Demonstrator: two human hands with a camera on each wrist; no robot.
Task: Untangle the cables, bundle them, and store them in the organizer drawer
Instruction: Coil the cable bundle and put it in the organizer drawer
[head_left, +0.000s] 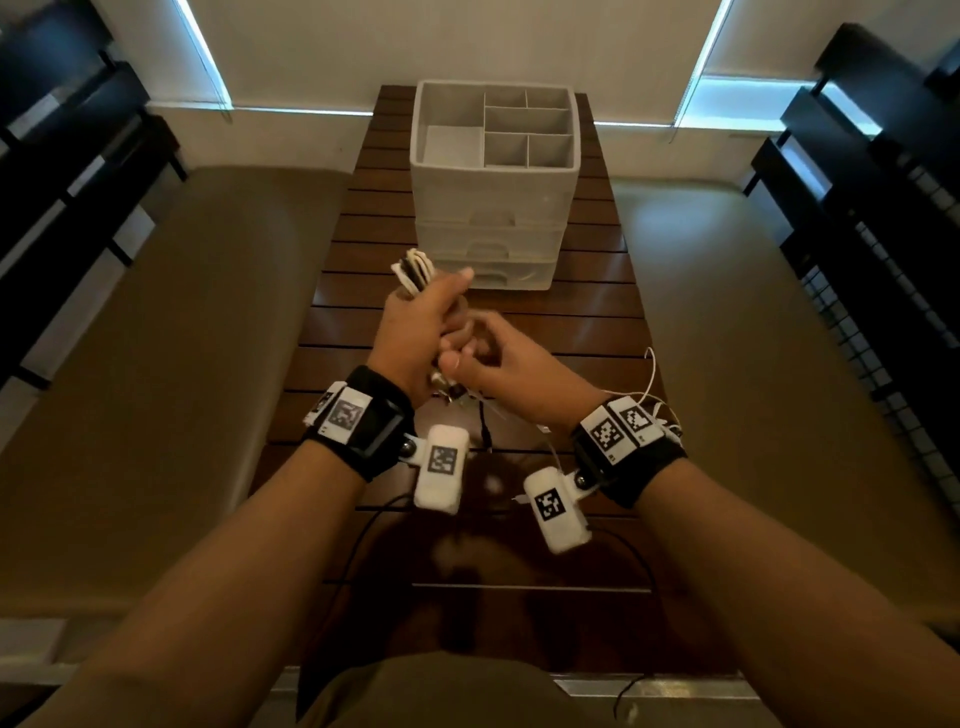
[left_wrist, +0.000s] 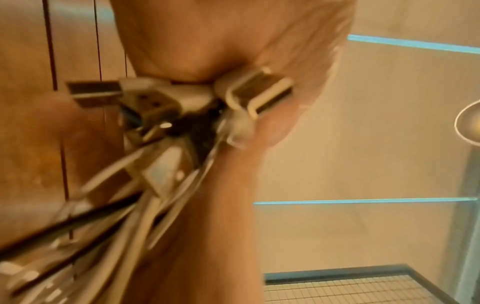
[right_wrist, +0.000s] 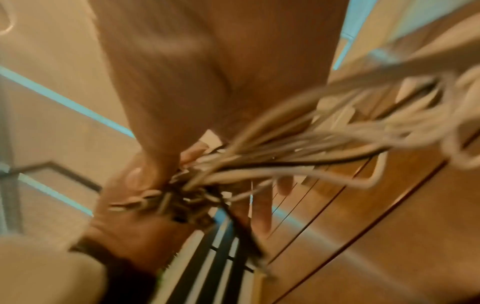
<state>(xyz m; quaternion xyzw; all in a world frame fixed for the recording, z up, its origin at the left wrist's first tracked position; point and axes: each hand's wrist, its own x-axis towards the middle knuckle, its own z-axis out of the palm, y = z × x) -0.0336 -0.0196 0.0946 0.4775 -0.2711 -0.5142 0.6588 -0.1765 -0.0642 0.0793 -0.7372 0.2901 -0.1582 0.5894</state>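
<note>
Above the slatted wooden table (head_left: 587, 322) my left hand (head_left: 421, 327) grips a bundle of white and black cables (head_left: 413, 270), whose folded loops stick out past the fist. In the left wrist view several plugs (left_wrist: 182, 102) poke out under the palm. My right hand (head_left: 498, 358) is pressed against the left one with curled fingers around the bundle's lower strands (right_wrist: 285, 156). Loose white cable ends (head_left: 649, 384) trail over the right wrist. The white organizer (head_left: 493, 182) stands farther back on the table, its front drawers (head_left: 493, 249) pushed in.
The organizer's top is an open tray with several empty compartments (head_left: 530, 124). Padded tan benches (head_left: 182, 338) flank the narrow table on both sides. Thin black wires (head_left: 358, 535) from the wrist cameras hang over the near table edge.
</note>
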